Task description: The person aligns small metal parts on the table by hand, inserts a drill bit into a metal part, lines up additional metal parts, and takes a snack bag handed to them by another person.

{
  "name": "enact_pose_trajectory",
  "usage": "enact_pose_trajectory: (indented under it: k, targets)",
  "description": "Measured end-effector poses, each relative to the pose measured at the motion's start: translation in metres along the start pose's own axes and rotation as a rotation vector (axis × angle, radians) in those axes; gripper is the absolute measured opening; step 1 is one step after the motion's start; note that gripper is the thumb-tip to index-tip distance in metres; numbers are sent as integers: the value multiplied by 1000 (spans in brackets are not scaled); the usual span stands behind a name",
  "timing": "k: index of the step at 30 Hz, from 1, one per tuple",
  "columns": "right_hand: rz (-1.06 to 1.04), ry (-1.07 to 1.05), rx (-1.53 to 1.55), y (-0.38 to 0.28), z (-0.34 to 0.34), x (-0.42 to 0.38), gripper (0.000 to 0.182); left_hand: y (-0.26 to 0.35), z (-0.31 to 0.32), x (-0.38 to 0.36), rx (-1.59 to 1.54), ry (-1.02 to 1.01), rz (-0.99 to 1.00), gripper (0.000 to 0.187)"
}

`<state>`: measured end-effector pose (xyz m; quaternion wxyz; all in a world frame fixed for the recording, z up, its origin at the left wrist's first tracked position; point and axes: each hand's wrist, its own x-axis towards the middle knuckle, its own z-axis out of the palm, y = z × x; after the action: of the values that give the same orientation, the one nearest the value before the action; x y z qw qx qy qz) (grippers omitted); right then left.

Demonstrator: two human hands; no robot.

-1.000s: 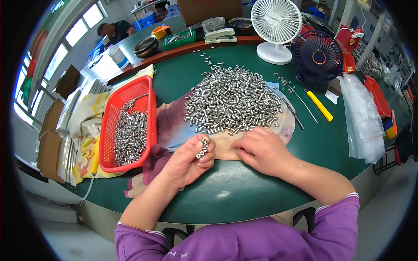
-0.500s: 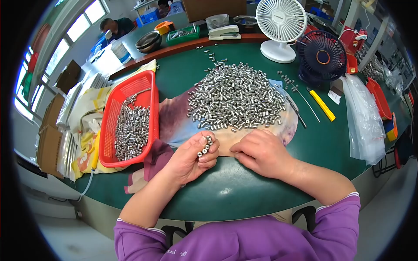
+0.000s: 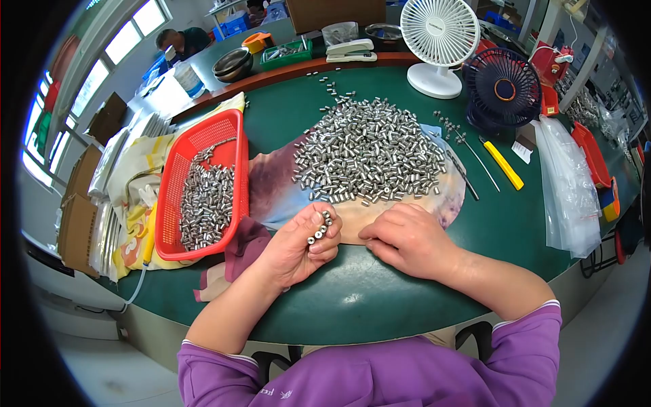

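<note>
Metal sleeves (image 3: 319,228) in left hand (image 3: 298,247), unmarked.

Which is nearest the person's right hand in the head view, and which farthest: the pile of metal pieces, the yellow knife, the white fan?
From the right hand:
1. Pile of metal pieces, just beyond the fingers, on the cloth.
2. Yellow knife, off to the right.
3. White fan, at the table's far edge.

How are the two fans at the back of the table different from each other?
The white fan is taller and stands on a round base; the dark fan sits lower, nearer the table top. The white fan's grille is pale and its hub white; the dark fan's grille is navy with an orange ring at the middle. Both are small desk fans with round grilles, side by side.
</note>
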<state>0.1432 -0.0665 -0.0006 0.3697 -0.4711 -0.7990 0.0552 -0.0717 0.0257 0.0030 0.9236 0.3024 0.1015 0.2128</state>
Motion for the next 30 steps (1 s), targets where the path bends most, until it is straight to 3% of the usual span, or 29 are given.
enact_pose_trajectory:
  k: [25,28,30]
  targets:
    - [-6,-6,-23,4,4,-2,12,2,0,1,-29,22,17,13]
    - [-21,20,-40,11,7,-2,11,19,6,-2,91,117,157,14]
    - [-9,20,-57,13,7,-4,13,40,12,-9,354,206,380,13]
